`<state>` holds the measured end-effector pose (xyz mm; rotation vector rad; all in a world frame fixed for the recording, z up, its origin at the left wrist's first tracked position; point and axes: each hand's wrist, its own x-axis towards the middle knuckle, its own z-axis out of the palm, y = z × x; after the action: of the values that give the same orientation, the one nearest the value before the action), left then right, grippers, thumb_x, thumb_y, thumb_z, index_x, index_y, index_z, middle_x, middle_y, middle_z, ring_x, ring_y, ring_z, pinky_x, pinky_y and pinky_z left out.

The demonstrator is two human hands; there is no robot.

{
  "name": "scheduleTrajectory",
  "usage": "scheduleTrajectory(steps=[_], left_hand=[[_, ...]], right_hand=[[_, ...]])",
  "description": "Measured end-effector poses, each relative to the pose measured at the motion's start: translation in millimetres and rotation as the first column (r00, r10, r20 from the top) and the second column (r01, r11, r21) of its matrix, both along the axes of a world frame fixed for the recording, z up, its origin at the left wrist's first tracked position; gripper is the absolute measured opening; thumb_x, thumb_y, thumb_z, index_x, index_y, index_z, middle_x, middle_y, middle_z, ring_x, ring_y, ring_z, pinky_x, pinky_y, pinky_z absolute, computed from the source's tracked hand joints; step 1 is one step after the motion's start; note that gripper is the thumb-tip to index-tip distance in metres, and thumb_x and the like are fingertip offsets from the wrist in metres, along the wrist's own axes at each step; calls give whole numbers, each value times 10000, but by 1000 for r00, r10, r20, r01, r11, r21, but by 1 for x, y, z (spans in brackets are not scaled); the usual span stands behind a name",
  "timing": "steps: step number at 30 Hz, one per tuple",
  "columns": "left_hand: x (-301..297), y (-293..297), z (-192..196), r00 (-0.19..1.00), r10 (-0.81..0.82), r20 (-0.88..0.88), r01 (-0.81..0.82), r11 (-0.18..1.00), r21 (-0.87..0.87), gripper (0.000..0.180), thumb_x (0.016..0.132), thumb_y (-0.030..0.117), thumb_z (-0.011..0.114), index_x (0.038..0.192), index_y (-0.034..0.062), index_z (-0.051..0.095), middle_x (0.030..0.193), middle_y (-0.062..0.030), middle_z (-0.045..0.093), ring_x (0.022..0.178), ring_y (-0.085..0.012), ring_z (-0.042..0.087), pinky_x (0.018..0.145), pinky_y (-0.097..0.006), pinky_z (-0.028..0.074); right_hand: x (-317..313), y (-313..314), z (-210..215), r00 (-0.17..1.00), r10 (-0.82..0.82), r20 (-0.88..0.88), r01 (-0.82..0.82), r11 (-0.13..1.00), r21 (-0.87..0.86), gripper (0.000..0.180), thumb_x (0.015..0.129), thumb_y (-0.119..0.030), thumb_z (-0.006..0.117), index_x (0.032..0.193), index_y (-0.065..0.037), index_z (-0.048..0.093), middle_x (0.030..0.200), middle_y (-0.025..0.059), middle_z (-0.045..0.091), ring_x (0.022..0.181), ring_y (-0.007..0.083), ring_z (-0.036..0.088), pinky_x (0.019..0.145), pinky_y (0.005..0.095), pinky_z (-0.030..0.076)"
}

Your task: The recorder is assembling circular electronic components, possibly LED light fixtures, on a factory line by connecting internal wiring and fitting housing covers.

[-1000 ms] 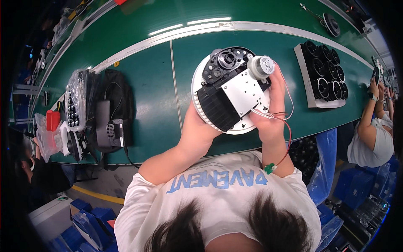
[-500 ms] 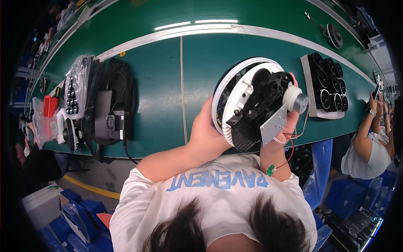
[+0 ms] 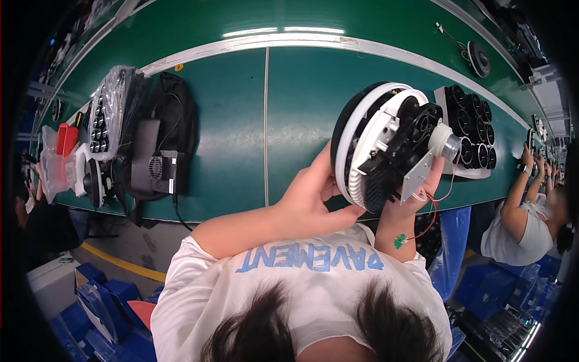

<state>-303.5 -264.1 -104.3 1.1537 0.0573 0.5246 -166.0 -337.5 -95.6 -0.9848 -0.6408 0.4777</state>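
A round black-and-white device (image 3: pixel 374 145) is held up over the near edge of the bench, tilted so its inner mechanism faces right. Black moulded parts, a white ring rim and a small metal plate (image 3: pixel 417 176) show on it, along with a clear-capped white cylinder (image 3: pixel 444 143). My left hand (image 3: pixel 310 196) grips its left lower rim, thumb below and fingertips partly hidden behind. On the other side my right hand (image 3: pixel 410 206) supports it, its fingers mostly covered by the device. Thin red and white wires hang from it, and a small green circuit board (image 3: pixel 400 241) dangles against my right forearm.
A white tray of black ring-shaped parts (image 3: pixel 473 130) lies at the right. Left on the green bench (image 3: pixel 232 133) are a black bag (image 3: pixel 175 108), a plastic-wrapped tray (image 3: pixel 111 114) and a red-handled item (image 3: pixel 67 140). Another person (image 3: pixel 522 223) works at far right.
The device has shifted right and turned, showing more of its dark back rim. My left hand has slid lower, its thumb now visible beneath the rim. The view has swung slightly.
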Motion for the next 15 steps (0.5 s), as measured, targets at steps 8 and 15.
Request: scheduleTrajectory(steps=[8, 15], left_hand=[[1, 0, -1, 998, 49, -32, -49, 999, 1, 886, 696, -88, 609, 1413, 47, 105, 1260, -106, 426, 1164, -170, 443, 966, -328, 396], [0, 0, -1, 998, 56, -26, -55, 998, 36, 871, 692, -76, 612, 1410, 41, 132, 1239, -104, 450, 1130, -160, 470, 948, -323, 414]], right_hand=[[9, 2, -14, 988, 28, 151, -51, 987, 152, 754, 746, -296, 692, 1299, 52, 316, 1245, 172, 474, 1095, 253, 531, 920, 360, 463], [5, -3, -6, 1000, 12, 8, -12, 1000, -18, 1024, 601, -513, 766, 1332, 12, 278, 1282, 137, 421, 1155, 249, 475, 980, 387, 411]])
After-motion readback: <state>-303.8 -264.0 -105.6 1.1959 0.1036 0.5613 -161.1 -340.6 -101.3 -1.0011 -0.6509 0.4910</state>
